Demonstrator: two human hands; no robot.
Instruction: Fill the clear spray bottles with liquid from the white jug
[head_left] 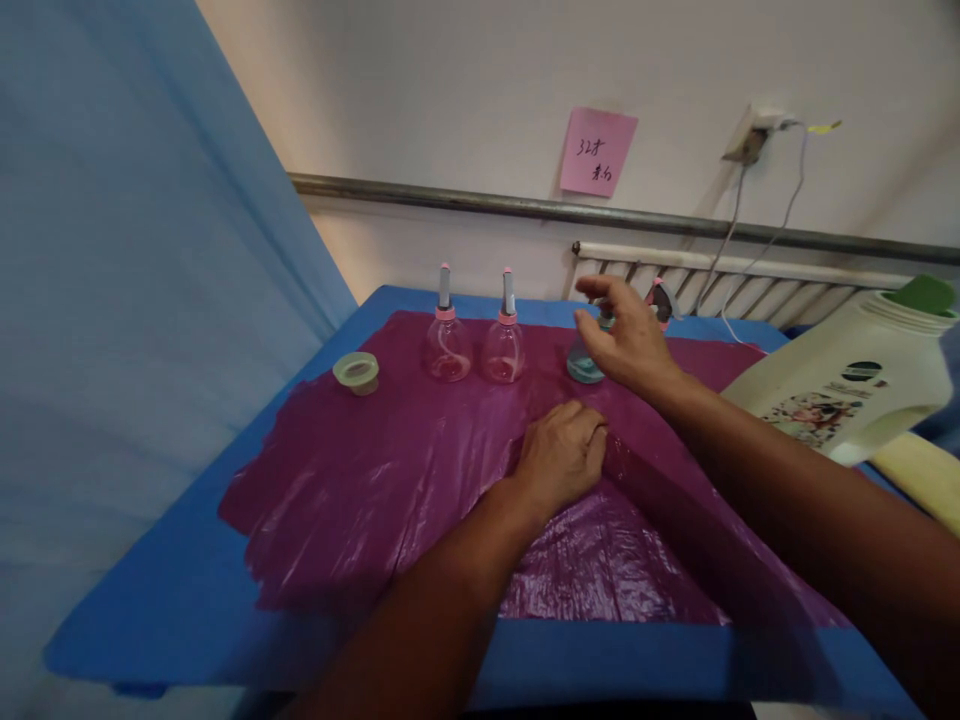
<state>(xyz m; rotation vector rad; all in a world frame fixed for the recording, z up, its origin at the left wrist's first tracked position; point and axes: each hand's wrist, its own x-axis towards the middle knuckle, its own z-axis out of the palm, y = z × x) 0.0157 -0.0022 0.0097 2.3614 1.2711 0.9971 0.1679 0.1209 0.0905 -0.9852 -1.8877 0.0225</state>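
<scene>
My left hand rests low over the purple plastic sheet, its fingers curled in; whatever they hold, if anything, is hidden. Farther back, my right hand is raised, with thumb and forefinger apart. It partly covers a teal-tinted spray bottle, which stands upright beside and behind it; I cannot tell whether they touch. Two clear spray bottles with pink collars, one on the left and one nearer the middle, stand upright. Behind my right hand shows the pink and dark head of another spray bottle.
A small translucent tub sits at the left of the sheet. On the right is a large cream jug with a green cap. The blue table meets a wall with a radiator; a blue curtain hangs left.
</scene>
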